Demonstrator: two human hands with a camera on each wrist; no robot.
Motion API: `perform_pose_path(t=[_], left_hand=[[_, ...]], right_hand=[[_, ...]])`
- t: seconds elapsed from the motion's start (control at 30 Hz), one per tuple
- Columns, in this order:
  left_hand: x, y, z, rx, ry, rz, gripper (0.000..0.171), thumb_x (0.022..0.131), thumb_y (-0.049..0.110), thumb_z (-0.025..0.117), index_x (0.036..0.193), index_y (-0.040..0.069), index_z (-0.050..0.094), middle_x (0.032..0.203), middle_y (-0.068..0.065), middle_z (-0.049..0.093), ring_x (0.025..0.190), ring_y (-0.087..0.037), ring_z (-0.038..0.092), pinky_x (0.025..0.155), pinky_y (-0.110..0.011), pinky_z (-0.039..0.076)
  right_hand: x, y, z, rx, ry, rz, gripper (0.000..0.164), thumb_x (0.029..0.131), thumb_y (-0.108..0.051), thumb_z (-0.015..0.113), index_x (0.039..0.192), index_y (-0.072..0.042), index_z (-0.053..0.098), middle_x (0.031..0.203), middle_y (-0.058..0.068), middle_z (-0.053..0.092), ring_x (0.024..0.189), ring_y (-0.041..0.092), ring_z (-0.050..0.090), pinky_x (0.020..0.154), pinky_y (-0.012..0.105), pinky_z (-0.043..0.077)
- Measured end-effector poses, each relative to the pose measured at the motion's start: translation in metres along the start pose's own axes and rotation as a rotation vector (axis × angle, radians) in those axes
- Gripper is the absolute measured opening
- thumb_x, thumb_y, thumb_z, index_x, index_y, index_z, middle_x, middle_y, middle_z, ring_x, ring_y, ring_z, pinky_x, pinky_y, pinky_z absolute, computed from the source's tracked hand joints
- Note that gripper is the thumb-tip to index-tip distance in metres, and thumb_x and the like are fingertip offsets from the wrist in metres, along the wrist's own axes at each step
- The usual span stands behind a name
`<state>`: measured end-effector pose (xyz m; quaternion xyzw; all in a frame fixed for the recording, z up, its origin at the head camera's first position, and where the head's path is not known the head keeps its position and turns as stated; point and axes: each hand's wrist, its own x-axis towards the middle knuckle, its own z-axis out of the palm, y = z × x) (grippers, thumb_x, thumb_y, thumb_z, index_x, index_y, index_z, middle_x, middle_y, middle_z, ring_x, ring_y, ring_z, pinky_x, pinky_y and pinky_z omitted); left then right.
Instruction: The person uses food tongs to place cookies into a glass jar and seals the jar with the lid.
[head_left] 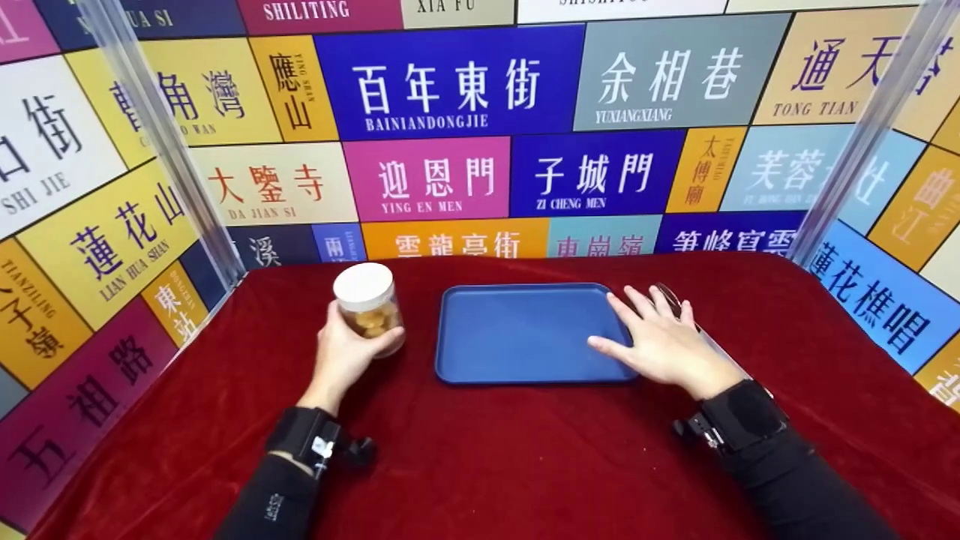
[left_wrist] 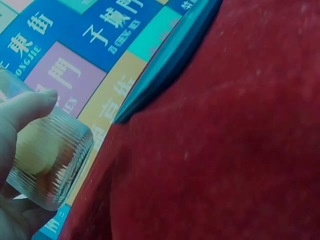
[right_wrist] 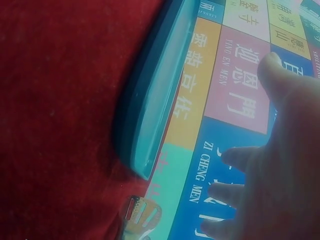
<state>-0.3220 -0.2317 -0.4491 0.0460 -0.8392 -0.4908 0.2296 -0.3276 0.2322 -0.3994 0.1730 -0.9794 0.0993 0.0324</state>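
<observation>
My left hand grips a clear ribbed jar with a white lid, its thumb across the front and the other fingers behind. Yellowish-brown pieces show through the jar's wall, and in the left wrist view the jar tilts. To the right of it lies a blue rectangular tray. Over the tray's right edge my right hand is spread, fingers apart, holding nothing. A metal utensil with a slotted head lies beside the tray, partly hidden by that hand in the head view.
Red cloth covers the table. Behind it stands a wall of colourful panels with printed place names. Clear upright posts rise at the back left and back right corners.
</observation>
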Motion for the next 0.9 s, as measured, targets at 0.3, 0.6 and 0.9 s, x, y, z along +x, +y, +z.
perform_pose_path(t=[0.3,0.6,0.9], left_hand=[[-0.001,-0.016,-0.005,0.047,-0.006,-0.054,0.096,0.076,0.027,0.098,0.147,-0.003,0.042,0.144,-0.028,0.059,0.133,-0.041,0.058,0.115,-0.051,0.043],[-0.001,-0.016,-0.004,-0.030,-0.068,-0.100,0.113,0.077,0.027,0.098,0.160,0.005,0.025,0.155,-0.026,0.048,0.142,-0.040,0.048,0.122,-0.052,0.036],[0.004,0.011,-0.016,-0.094,0.032,-0.011,0.122,0.082,0.041,0.094,0.171,0.017,0.014,0.169,-0.017,0.037,0.151,-0.033,0.041,0.127,-0.050,0.028]], right_hand=[[0.000,0.001,0.000,-0.007,-0.002,0.002,0.102,0.096,-0.086,0.040,0.170,-0.016,0.028,0.173,0.023,0.023,0.157,0.057,0.010,0.115,0.086,0.004],[0.001,0.004,0.000,-0.003,-0.016,0.001,0.103,0.096,-0.086,0.040,0.170,-0.016,0.027,0.173,0.023,0.023,0.158,0.056,0.010,0.115,0.086,0.003],[0.002,0.003,0.001,0.002,-0.024,-0.005,0.103,0.096,-0.086,0.041,0.170,-0.016,0.027,0.173,0.024,0.023,0.158,0.056,0.010,0.115,0.086,0.002]])
